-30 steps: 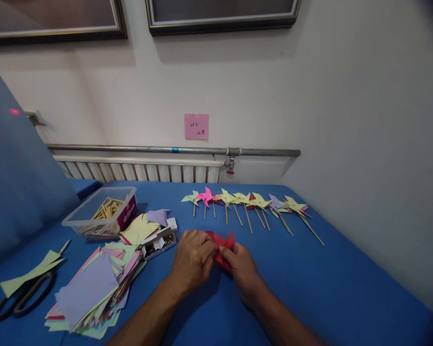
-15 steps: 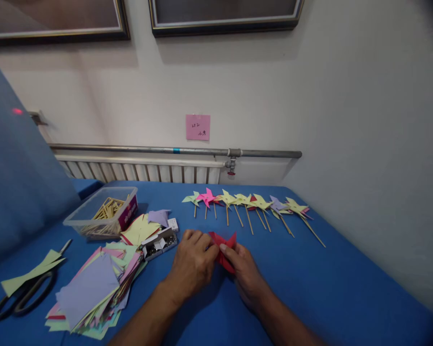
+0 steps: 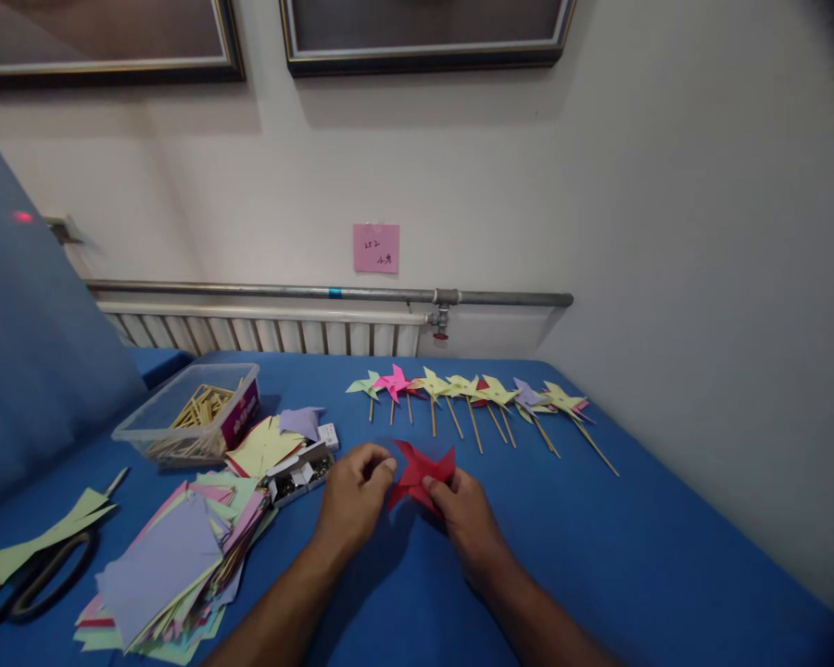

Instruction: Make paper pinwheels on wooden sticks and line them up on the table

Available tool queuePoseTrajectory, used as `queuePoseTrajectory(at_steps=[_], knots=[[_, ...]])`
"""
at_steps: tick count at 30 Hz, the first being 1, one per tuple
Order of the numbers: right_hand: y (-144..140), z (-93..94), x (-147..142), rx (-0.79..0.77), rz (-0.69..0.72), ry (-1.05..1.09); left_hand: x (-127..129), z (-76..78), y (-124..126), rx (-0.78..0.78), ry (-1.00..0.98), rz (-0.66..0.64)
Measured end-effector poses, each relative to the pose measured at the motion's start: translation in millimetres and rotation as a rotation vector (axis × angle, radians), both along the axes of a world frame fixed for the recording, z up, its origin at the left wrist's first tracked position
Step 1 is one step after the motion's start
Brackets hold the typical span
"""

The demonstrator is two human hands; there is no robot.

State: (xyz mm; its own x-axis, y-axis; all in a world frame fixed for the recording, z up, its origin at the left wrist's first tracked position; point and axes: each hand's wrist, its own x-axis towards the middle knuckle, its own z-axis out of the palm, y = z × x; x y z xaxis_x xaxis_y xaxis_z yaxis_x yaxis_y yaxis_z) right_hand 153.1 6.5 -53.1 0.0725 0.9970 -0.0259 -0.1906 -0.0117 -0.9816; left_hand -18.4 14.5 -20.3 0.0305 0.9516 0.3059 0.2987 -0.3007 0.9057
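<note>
1. Head view: red paper pinwheel (image 3: pixel 421 472) lies low over the blue counter (image 3: pixel 632 547), centre-front, between both hands
2. Right hand (image 3: pixel 467 514) pinches the pinwheel's near-right edge w/ thumb & fingertips, closed on the paper
3. Left hand (image 3: pixel 351 500) sits just left of the pinwheel, fingers curled in, tips at its left blade; can't tell if it really grips the paper or only touches it
4. Behind the hands, a row of finished pinwheels on sticks (image 3: pixel 469 394) lies across the counter: green, pink, yellow, purple heads, sticks pointing toward the person
5. Left of the left hand: small open box of metal pins (image 3: pixel 298 472), touching the edge of a loose paper pile
6. Stack of coloured paper squares (image 3: pixel 170 565) at front-left, purple sheet on top, edges fanned out
7. Clear plastic tub of wooden sticks (image 3: pixel 191 421) further back-left, near the radiator (image 3: pixel 264 333)
8. Black-handled scissors (image 3: pixel 31 579) at far left w/ a pale green paper strip (image 3: pixel 48 537) lying across them
9. Pink note (image 3: pixel 376 247) stuck on the wall above the pipe; two picture frames (image 3: pixel 423 37) at top, cut off by the edge
</note>
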Motion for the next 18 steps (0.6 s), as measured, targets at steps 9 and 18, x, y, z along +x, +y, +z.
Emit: queuePoseTrajectory(at_steps=[9, 18], knots=[[-1.9, -0.1, -6.5, 0.036, 0.080, -0.082, 13.1, -5.7, 0.7, -0.530, -0.557, -0.232], [-3.4, 1.5, -5.9, 0.034, 0.111, -0.145, 15.5, -14.3, 4.4, -0.562, -0.578, -0.207]])
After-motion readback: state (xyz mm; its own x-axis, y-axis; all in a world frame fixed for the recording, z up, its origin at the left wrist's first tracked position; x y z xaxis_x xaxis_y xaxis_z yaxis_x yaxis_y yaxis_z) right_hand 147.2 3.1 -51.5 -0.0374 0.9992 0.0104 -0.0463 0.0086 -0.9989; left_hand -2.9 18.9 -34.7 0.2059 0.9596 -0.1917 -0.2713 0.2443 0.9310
